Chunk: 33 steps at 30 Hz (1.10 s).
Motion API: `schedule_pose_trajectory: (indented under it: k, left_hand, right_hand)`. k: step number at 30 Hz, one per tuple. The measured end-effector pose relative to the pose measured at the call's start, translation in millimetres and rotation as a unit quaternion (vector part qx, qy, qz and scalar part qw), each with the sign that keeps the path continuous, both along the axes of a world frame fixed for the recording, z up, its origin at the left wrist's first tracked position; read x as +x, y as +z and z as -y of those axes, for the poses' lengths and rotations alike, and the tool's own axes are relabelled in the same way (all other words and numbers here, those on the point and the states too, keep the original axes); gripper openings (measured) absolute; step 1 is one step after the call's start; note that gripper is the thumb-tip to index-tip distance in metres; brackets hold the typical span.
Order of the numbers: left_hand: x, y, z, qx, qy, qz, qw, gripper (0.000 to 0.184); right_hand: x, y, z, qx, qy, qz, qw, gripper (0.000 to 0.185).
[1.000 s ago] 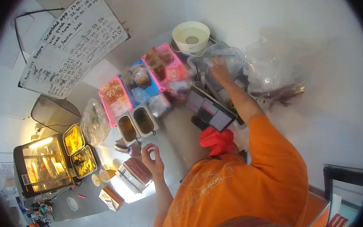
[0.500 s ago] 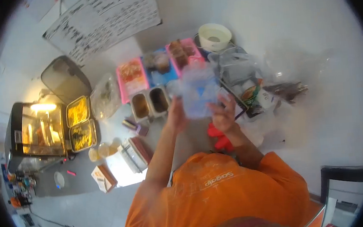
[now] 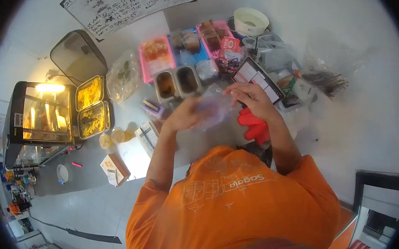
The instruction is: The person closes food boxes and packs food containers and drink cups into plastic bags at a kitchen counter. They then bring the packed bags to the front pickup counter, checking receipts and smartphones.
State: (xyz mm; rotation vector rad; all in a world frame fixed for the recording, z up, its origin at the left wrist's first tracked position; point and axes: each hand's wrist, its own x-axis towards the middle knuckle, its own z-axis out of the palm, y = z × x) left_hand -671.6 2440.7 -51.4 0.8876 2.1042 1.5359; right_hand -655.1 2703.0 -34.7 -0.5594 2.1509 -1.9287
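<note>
We are working over a grey table [image 3: 88,173]

A black-framed rectangular tablet [image 3: 259,76] is lying ahead; at its eight o'clock, we are apparently straightening a thin, clear plastic bag [image 3: 215,113]. Our bare right hand [image 3: 254,100] is pinching its two-o'clock edge; our left hand [image 3: 184,114] is curling at nine, its grip too blurred to tell. The next move is seemingly calling for light, even tension.

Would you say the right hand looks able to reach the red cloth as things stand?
Probably yes: the red cloth lies close to the right hand, largely uncovered, though that hand seems busy with the blurred clear plastic.
</note>
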Motion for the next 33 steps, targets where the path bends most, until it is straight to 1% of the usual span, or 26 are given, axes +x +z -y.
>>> schedule_pose_trajectory:
  k: [1, 2, 4, 7, 9, 10, 12, 13, 14, 15, 16, 17, 18, 20, 22, 23, 24, 26, 29, 30, 32, 33]
  left_hand:
    - [1, -9, 3, 0.003, -0.005, 0.003, 1.0, 0.03]
    - [1, -18, 5, 0.006, -0.01, 0.006, 1.0, 0.029]
    - [7, -19, 7, -0.001, -0.013, 0.012, 1.0, 0.029]
    - [12, -15, 7, -0.032, -0.015, 0.012, 0.999, 0.028]
    - [12, -16, 3, -0.051, -0.026, 0.004, 0.998, 0.029]
    - [11, -20, 0, -0.094, -0.018, -0.003, 0.995, 0.028]
    - [9, -35, -11, -0.176, -0.009, -0.022, 0.984, 0.028]
    - [6, -39, -20, -0.119, -0.018, -0.009, 0.993, 0.027]
    - [5, -42, -28, -0.063, -0.027, 0.006, 0.998, 0.027]
    - [1, -43, -35, -0.008, -0.035, 0.022, 0.999, 0.027]
    - [-7, -43, -46, -0.007, -0.035, 0.014, 0.999, 0.026]
    - [-14, -43, -62, -0.006, -0.034, 0.007, 0.999, 0.025]
    - [-21, -42, -80, -0.004, -0.032, -0.001, 0.999, 0.024]
    - [-50, -31, -134, 0.01, 0.021, 0.008, 1.0, 0.025]
    - [-92, -23, -206, 0.129, 0.057, -0.019, 0.99, 0.029]
    - [-115, -16, -241, 0.112, 0.073, -0.072, 0.988, 0.035]
    - [-138, -9, -274, 0.095, 0.089, -0.123, 0.984, 0.04]
    - [-178, -35, -336, 0.05, 0.121, -0.28, 0.951, 0.056]
    - [-181, -32, -362, 0.027, 0.159, -0.284, 0.945, 0.069]
    - [-176, -30, -359, 0.074, 0.089, -0.266, 0.957, 0.069]
    - [-155, -25, -336, 0.158, -0.048, -0.22, 0.961, 0.068]
    - [-143, -23, -331, 0.156, -0.041, -0.249, 0.955, 0.065]
  right_hand:
    - [-1, -3, 1, -0.003, 0.031, 0.027, 0.999, 0.011]
    - [0, -5, 3, 0.04, 0.034, -0.008, 0.999, 0.009]
    - [1, 3, 11, 0.128, 0.043, -0.08, 0.988, 0.007]
    - [1, -6, 19, 0.134, 0.019, -0.023, 0.99, 0.011]
    - [-2, -12, 17, 0.149, 0.02, -0.127, 0.981, 0.014]
    - [-3, -12, 12, 0.157, 0.012, -0.178, 0.971, 0.016]
    - [-8, -2, -6, 0.155, -0.135, -0.234, 0.95, 0.018]
    - [-9, 7, -15, 0.153, -0.207, -0.261, 0.93, 0.019]
    - [-4, 18, -25, 0.126, -0.298, -0.257, 0.91, 0.014]
    - [0, 25, -41, 0.144, -0.4, -0.316, 0.848, 0.012]
    - [4, 30, -62, 0.16, -0.492, -0.371, 0.771, 0.011]
    - [9, 37, -85, 0.167, -0.539, -0.417, 0.712, 0.01]
    - [17, 45, -107, 0.173, -0.581, -0.46, 0.649, 0.01]
    - [39, 61, -142, 0.236, -0.579, -0.518, 0.583, 0.012]
    - [57, 77, -167, 0.335, -0.527, -0.467, 0.626, 0.009]
    - [63, 80, -176, 0.383, -0.497, -0.438, 0.644, 0.007]
    - [65, 80, -183, 0.397, -0.461, -0.384, 0.695, 0.007]
    - [65, 78, -198, 0.417, -0.379, -0.268, 0.781, 0.008]
    - [59, 58, -217, 0.359, -0.277, -0.117, 0.883, 0.011]
    - [53, 57, -221, 0.335, -0.245, -0.103, 0.904, 0.011]
    - [40, 52, -220, 0.278, -0.174, -0.069, 0.942, 0.011]
    - [30, 51, -219, 0.27, -0.161, -0.082, 0.946, 0.011]
